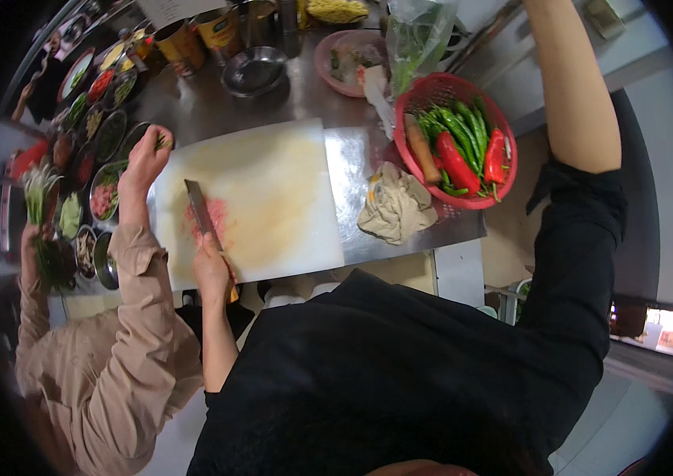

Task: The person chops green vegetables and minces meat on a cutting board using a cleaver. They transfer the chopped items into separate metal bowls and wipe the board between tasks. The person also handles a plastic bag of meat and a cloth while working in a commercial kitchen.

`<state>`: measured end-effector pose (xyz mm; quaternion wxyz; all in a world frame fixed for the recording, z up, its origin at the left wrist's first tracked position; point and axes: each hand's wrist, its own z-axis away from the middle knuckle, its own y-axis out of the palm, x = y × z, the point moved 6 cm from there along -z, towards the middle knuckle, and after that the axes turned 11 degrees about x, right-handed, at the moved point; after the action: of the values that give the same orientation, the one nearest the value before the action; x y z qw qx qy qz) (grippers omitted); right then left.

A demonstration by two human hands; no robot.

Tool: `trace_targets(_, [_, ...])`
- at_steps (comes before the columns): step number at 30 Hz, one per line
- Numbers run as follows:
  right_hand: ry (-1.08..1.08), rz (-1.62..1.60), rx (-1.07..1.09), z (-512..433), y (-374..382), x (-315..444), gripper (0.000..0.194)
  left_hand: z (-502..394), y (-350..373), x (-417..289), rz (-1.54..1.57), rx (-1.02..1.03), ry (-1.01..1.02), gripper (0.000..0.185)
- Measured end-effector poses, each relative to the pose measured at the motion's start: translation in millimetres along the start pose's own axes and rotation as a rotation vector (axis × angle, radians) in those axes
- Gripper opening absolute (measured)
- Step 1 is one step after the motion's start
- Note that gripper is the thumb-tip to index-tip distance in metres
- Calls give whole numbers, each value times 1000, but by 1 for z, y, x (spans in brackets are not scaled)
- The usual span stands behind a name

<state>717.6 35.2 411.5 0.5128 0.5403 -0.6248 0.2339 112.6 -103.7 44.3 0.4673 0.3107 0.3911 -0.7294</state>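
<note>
My left hand [212,272] is closed around the handle of a knife [198,207] with a broad metal blade. The blade lies over finely cut pinkish-red pieces [217,214] on the left part of a white cutting board [271,190]. My right hand is out of view; its bare forearm reaches past the picture's upper right edge. Between the board and that arm are a crumpled beige cloth [397,203] and a red plastic basket [506,190] with green peppers [461,134], large red peppers [457,163] and a wooden-handled tool [421,149].
At left, a co-worker in beige sleeves holds green bits over a bowl and a bunch of scallions [39,196]. Many bowls of cut ingredients stand there. Behind the board are an empty metal bowl [253,71], tins [179,44], a pink bowl [324,65] and a clear plastic bag [420,35].
</note>
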Motion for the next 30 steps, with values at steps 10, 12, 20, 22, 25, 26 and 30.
trace_targets(10, [387, 14, 232, 69, 49, -87, 12, -1, -2, -1, -35, -30, -4, 53])
trace_targets(12, [399, 97, 272, 75, 48, -111, 13, -5, -3, 5, -80, -30, -53, 54])
trace_targets(20, [8, 1687, 1246, 246, 50, -303, 28, -26, 5, 18, -348, -51, -140, 62])
trace_targets(22, [292, 1840, 1353, 281, 35, -347, 39, -35, 8, 12, -275, -9, -65, 58])
trace_targets(25, [501, 1439, 1126, 276, 25, -327, 56, -41, -1, 2, -263, -55, 20, 60])
trace_targets(26, [472, 1253, 1008, 262, 25, -304, 61, -45, -6, -1, -282, -51, 23, 60])
trace_targets(30, [851, 659, 373, 254, -47, -200, 62, -47, -8, 4, -219, 42, -69, 64])
